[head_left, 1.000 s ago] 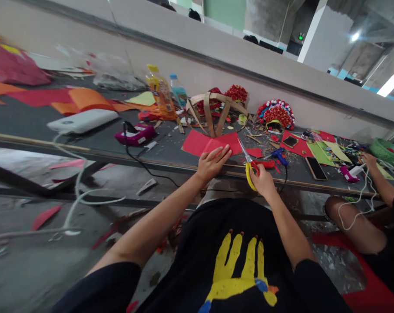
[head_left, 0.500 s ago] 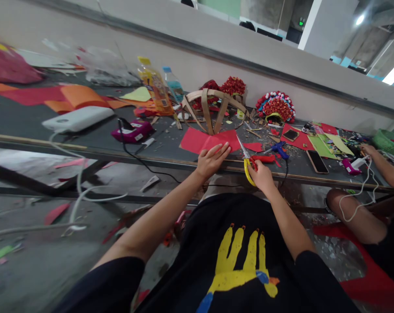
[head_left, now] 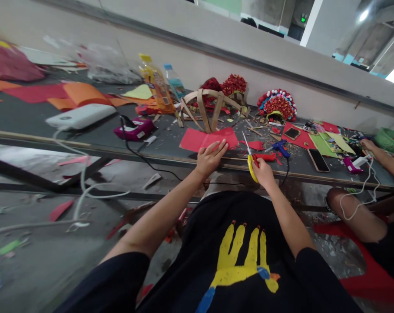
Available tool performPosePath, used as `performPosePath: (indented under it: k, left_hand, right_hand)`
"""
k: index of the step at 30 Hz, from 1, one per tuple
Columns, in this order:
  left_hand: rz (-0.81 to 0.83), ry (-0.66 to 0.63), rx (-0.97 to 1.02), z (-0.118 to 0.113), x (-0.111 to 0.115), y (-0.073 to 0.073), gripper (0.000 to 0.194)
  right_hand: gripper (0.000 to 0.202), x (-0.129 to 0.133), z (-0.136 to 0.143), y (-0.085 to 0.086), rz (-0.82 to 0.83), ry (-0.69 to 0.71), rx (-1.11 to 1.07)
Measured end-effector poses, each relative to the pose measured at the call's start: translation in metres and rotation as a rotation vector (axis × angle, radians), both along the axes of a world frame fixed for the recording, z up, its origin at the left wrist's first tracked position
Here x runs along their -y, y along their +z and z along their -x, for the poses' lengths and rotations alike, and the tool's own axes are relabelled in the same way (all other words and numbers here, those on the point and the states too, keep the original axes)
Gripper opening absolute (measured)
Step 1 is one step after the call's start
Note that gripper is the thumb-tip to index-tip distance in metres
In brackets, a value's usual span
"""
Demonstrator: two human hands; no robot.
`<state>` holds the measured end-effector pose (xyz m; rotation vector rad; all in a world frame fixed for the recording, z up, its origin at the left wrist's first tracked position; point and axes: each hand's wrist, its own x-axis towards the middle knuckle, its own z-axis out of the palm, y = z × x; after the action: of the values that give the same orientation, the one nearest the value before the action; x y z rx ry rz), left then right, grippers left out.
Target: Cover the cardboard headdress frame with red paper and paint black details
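A piece of red paper (head_left: 192,140) lies at the table's near edge, in front of an arched frame of tan strips (head_left: 219,108). My left hand (head_left: 210,160) rests on the paper's near right part, palm down with its fingers spread. My right hand (head_left: 263,172) grips the yellow and red handles of a pair of scissors (head_left: 252,169), whose blades point away from me and look nearly closed. Just beyond that hand are a red-handled tool (head_left: 265,156) and a blue glue gun (head_left: 281,148).
Two bottles (head_left: 156,89) (head_left: 174,82), a white power bank (head_left: 82,116) and a purple socket block (head_left: 134,129) stand left. A decorated red headpiece (head_left: 277,106), a phone (head_left: 318,160) and another person's hand (head_left: 368,145) are on the right. Scraps litter the table.
The scissors and my right hand have shifted slightly right. My left hand stays on the red paper, its fingers in a slightly different pose. The other person's arm at the right has moved.
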<state>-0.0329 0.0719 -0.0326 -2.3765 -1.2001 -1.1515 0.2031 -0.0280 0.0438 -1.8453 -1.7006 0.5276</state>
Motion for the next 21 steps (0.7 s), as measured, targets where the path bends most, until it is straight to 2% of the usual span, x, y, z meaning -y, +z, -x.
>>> performPosePath:
  k: [7, 9, 12, 14, 17, 19, 21]
  left_hand:
    - [0.018, 0.04, 0.039, 0.001, 0.004, 0.009, 0.046]
    - [0.013, 0.062, 0.086, 0.006, 0.002, 0.017, 0.045]
    - [-0.028, 0.095, 0.215, 0.02, -0.003, 0.033, 0.04]
    - [-0.07, 0.131, 0.38, 0.031, -0.007, 0.048, 0.04]
    - [-0.227, 0.172, 0.788, 0.043, -0.016, 0.069, 0.044]
    - [-0.29, 0.11, 1.071, 0.044, -0.026, 0.076, 0.04]
    - [-0.238, -0.002, 1.305, 0.04, -0.037, 0.075, 0.031]
  right_hand:
    - [0.035, -0.003, -0.014, -0.007, -0.051, -0.049, -0.081]
    - [0.041, -0.006, -0.031, -0.005, -0.128, -0.1, -0.104]
    - [0.05, -0.011, -0.069, 0.003, -0.276, -0.246, -0.057]
    - [0.051, -0.017, -0.101, 0.006, -0.374, -0.328, -0.018]
    - [0.049, -0.027, -0.151, 0.001, -0.466, -0.481, 0.033]
    - [0.045, -0.031, -0.178, -0.009, -0.46, -0.576, 0.051]
    - [0.042, -0.035, -0.196, -0.021, -0.434, -0.607, 0.059]
